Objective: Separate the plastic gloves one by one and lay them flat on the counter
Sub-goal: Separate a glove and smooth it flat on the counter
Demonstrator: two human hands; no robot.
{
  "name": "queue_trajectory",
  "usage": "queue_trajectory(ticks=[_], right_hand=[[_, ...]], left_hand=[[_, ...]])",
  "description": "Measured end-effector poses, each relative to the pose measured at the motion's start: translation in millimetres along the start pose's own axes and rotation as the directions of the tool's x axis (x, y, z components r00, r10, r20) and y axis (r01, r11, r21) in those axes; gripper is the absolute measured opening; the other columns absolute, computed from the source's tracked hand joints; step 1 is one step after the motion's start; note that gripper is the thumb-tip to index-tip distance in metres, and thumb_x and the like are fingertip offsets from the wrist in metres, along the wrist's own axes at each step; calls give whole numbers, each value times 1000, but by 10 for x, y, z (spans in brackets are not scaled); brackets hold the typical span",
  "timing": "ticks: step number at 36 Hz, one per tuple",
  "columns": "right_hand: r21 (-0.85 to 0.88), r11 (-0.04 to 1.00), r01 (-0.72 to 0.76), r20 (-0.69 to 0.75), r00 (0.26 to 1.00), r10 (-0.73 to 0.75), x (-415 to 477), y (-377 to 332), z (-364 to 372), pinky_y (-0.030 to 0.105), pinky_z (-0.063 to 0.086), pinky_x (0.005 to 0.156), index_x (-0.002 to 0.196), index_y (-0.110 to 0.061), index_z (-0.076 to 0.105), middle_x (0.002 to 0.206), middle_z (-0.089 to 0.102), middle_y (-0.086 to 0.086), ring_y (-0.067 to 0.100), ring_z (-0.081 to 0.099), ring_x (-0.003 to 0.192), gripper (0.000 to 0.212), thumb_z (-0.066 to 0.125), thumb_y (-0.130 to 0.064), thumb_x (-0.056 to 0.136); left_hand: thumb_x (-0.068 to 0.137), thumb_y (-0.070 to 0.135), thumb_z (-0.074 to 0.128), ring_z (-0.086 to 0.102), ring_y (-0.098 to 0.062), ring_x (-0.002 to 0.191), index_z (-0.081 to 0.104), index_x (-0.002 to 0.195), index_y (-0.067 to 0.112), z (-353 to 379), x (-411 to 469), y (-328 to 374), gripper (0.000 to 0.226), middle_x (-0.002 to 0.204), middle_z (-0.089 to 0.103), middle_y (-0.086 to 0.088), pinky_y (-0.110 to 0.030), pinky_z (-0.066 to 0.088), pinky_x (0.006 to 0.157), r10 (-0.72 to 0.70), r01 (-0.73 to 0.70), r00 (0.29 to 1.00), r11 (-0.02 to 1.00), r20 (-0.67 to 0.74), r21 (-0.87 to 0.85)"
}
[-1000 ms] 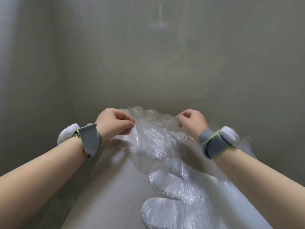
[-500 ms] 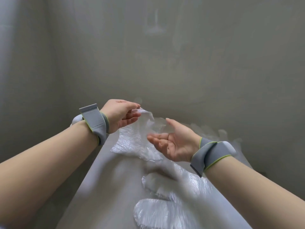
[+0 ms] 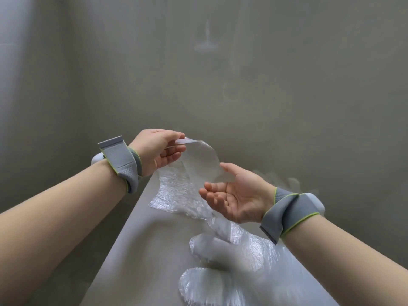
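Observation:
My left hand (image 3: 157,150) pinches the cuff edge of a clear plastic glove (image 3: 194,166) and holds it up above the narrow white counter (image 3: 136,235). The glove hangs down, and its lower part still rests on the crumpled pile of gloves (image 3: 176,202) on the counter. To the right, my right hand (image 3: 236,195) is palm up with fingers apart, its thumb touching the lifted glove's right edge. Nearer to me, flat gloves (image 3: 238,250) lie spread on the counter.
A plain grey wall (image 3: 242,85) rises right behind the counter. The counter's left edge (image 3: 117,239) drops to a darker floor area. Both wrists wear grey bands with white trackers.
My left hand has lifted the glove's cuff higher off the pile. My right hand let go of the pile, turned palm up and moved under the lifted glove's right edge.

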State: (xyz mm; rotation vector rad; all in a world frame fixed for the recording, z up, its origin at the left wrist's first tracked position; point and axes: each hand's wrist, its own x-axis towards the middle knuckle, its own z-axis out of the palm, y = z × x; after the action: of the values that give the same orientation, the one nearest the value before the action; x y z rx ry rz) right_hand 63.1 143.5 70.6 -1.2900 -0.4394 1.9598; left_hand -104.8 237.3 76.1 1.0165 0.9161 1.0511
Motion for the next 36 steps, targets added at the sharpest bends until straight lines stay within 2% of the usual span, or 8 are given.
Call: queue_trajectory(ticks=[3,7,13,19,22,26,31,36], right_hand=[[0,1000,-9,60,998,9,-17,-17,44,20,48,36,80,8,67,74,69,17,21,63,47,71,39,-55,92],[82,989,122,28,992,-125,52,-158,147,17,49,38,80,3,63,65,67,13,19,64,46,48,43,-37,98],[-177,914,366,-137,910,-391,299,-506,216,22,54,50,75,-5,60,79,59,15,23,60,68,32,39,-17,97],[-326,638,698,-51,661,-749,213,-794,300,29,55,74,87,-18,59,104,63,4,20,54,101,9,53,-20,93],[-456,515,726,25,588,-808,127,-640,179,32,53,85,82,-17,65,98,67,1,7,58,94,12,57,-17,91],[-554,578,599,-28,681,-732,266,-247,-106,29,56,77,76,-16,69,98,68,3,11,61,93,13,63,-18,88],[-445,807,388,-241,816,-525,459,55,-290,18,43,48,78,-12,58,77,64,5,12,51,59,13,57,-15,91],[-415,865,282,-343,832,-436,548,147,-350,14,36,40,74,-12,58,64,61,2,9,43,47,16,55,-15,89]], left_hand=[[90,9,60,64,-14,66,64,93,4,6,-8,10,7,83,64,-9,-22,56,66,2,-2,1000,1000,9,1],[83,5,68,65,-9,56,65,85,4,5,-10,23,3,69,67,-7,-21,56,62,25,-25,1000,1000,8,5],[79,-10,66,57,-9,45,67,78,-1,62,159,131,9,63,63,-11,-18,54,54,42,-42,999,998,-17,46],[78,-3,71,61,-9,59,70,84,7,104,166,446,12,69,70,0,-19,54,66,419,-416,908,905,-18,86],[78,-1,72,63,-10,67,72,91,8,49,44,312,16,81,73,-1,-21,55,72,507,-505,860,833,54,225],[78,-1,72,63,-11,66,71,97,5,-118,4,-166,21,86,72,-10,-21,55,64,378,-373,925,867,51,330],[77,-3,73,58,-6,49,69,99,-4,-238,51,-628,23,72,68,-10,-14,50,51,150,-124,988,927,-45,354],[77,8,76,61,-2,49,72,91,6,-294,42,-802,14,73,72,-8,-11,47,48,184,-122,981,831,-61,543]])
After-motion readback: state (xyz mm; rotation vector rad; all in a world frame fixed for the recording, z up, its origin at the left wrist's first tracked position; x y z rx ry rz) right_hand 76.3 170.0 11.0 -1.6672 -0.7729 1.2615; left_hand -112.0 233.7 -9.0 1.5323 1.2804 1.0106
